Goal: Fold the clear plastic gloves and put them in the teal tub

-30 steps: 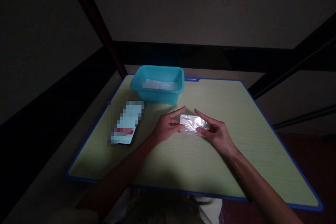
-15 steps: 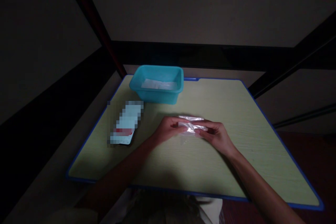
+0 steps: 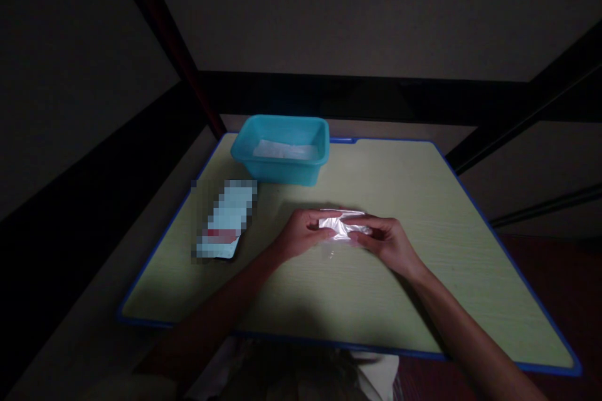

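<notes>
A small shiny clear plastic packet (image 3: 342, 225) is held just above the pale green table (image 3: 423, 213), near its middle. My left hand (image 3: 301, 232) grips the packet's left end with fingers curled over it. My right hand (image 3: 383, 239) pinches the right end, fingers folded over the top edge. The packet looks folded or rolled between the two hands.
A turquoise plastic tub (image 3: 282, 149) with something white inside stands at the back of the table. A flat light-blue pack with a red stripe (image 3: 224, 219), partly blurred, lies to the left. The table has a blue rim and dark rails run behind it.
Both hands' fingers, stretched out around the flat packet a second ago, have closed over it, and the packet now looks narrower and folded.
</notes>
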Available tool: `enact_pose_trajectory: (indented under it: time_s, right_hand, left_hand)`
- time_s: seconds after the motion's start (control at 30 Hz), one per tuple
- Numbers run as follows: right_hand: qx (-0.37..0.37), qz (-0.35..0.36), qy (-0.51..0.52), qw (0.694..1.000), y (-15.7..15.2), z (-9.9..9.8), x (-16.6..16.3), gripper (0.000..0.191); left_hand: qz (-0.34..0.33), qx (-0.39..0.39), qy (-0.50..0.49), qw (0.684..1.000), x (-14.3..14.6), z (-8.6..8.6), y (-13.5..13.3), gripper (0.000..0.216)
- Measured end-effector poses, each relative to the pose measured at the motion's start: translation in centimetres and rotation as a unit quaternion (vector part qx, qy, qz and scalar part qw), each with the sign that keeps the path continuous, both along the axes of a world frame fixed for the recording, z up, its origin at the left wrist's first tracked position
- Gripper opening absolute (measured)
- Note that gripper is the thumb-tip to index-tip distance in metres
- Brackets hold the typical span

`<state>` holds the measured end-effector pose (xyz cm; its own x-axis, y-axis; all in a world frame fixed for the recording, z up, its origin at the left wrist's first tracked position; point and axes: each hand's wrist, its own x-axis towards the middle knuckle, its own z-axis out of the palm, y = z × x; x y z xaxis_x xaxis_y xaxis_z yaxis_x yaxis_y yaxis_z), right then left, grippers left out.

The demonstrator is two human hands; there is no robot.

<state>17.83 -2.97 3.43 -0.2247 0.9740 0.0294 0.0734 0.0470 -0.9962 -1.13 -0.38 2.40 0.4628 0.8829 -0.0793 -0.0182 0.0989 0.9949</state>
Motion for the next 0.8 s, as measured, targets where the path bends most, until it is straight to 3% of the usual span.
enact_pose_trajectory:
  time_s: [0.23, 0.8]
  right_hand:
    - [-0.020, -0.008, 0.008, 1.000, 0.0, -0.2, 0.1, 0.025]
    - [-0.044, -0.017, 0.034, 0.998, -0.1, -0.3, -0.1, 0.046]
  left_hand:
    - [-0.003, 0.032, -0.008, 0.999, 0.1, -0.1, -0.1, 0.044]
    - [0.018, -0.015, -0.045, 0.999, 0.3, 0.9, -0.2, 0.056]
